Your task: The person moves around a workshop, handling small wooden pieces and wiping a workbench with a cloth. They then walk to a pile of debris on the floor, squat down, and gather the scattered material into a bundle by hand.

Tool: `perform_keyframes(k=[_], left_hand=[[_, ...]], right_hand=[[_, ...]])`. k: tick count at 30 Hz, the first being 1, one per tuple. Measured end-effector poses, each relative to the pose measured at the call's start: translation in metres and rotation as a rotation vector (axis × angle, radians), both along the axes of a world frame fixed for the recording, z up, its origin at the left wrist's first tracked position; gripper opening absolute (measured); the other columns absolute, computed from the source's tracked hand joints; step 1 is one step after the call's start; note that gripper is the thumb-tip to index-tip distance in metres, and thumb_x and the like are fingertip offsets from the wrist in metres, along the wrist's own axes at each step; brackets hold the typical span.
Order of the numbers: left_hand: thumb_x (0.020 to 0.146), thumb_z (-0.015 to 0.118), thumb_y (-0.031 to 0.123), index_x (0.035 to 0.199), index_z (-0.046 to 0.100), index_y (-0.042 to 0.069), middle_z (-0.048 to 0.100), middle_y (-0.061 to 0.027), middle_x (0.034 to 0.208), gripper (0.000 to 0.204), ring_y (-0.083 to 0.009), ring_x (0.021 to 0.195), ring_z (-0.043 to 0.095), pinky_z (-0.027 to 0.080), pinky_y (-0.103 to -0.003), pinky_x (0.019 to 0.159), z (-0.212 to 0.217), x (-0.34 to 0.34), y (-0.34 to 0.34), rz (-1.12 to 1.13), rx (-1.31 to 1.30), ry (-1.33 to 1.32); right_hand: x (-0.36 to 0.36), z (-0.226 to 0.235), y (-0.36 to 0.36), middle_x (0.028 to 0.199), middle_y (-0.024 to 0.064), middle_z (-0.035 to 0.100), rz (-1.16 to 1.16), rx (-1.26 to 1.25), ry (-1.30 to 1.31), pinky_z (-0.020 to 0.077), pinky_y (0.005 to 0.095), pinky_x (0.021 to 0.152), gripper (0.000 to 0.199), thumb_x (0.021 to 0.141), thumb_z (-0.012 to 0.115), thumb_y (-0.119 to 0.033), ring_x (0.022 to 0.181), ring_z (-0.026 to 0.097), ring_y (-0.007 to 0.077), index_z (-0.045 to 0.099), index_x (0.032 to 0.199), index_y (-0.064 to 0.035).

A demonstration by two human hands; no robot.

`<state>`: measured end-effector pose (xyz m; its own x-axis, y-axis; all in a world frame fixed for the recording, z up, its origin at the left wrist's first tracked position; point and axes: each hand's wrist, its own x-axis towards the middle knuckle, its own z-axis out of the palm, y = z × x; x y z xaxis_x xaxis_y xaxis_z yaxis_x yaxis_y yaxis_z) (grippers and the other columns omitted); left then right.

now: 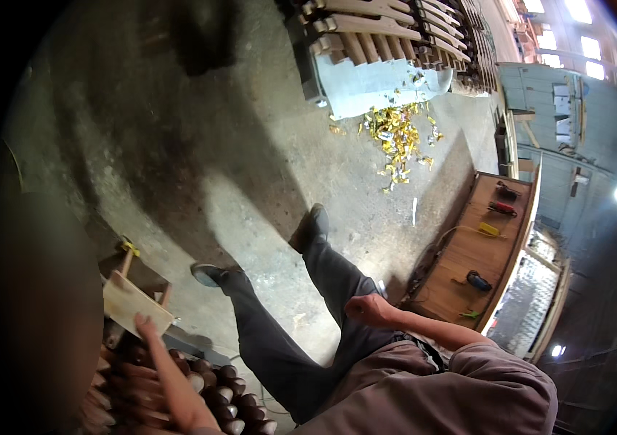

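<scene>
My left hand [149, 328] is at the near edge of a pale wooden board [129, 299], its fingers closed over that edge. Narrow wooden pieces [166, 293] show beneath and beside the board, one reaching toward a small yellow item [129, 246] whose kind I cannot make out. Over my right thigh, my right hand [370, 310] is curled into a loose fist, and nothing shows in it. Below my left forearm lie stacked wooden parts with dark, rounded ends [227, 395], partly blurred.
To the right stands a brown wooden bench [461, 246] with a red tool [502, 209], a yellow tool [490, 229] and a dark blue tool [478, 280]. Ahead, slatted wooden parts [374, 25] are stacked above a pale sheet [374, 83]; gold scraps [399, 138] litter the concrete floor.
</scene>
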<state>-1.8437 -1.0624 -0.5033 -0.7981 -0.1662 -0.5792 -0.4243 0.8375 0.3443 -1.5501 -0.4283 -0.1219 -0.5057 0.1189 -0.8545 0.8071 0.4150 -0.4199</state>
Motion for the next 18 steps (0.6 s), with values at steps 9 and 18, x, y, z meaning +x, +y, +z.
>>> perform_keyframes(k=[9, 18], left_hand=[[0.079, 0.07, 0.002, 0.117, 0.063, 0.0, 0.069, -0.0121, 0.109, 0.038, -0.0225, 0.1, 0.066, 0.051, -0.034, 0.091, 0.185, 0.116, 0.311, 0.02, 0.363, -0.14], [0.079, 0.07, 0.006, 0.117, 0.065, 0.0, 0.07, -0.0132, 0.105, 0.039, -0.0235, 0.098, 0.067, 0.052, -0.035, 0.087, 0.25, 0.141, 0.538, -0.238, 0.196, -0.277]], right_hand=[[0.065, 0.051, 0.123, 0.088, 0.0177, 0.07, -0.24, 0.009, 0.197, 0.0534, 0.047, 0.075, 0.02, 0.087, 0.061, -0.023, 0.085, 0.068, 0.0386, 0.067, 0.097, -0.0069], [0.157, 0.056, 0.314, 0.092, 0.0163, 0.072, -0.462, 0.188, 0.176, 0.0545, 0.045, 0.077, 0.023, 0.084, 0.065, -0.025, 0.088, 0.068, 0.0364, 0.071, 0.101, -0.0113]])
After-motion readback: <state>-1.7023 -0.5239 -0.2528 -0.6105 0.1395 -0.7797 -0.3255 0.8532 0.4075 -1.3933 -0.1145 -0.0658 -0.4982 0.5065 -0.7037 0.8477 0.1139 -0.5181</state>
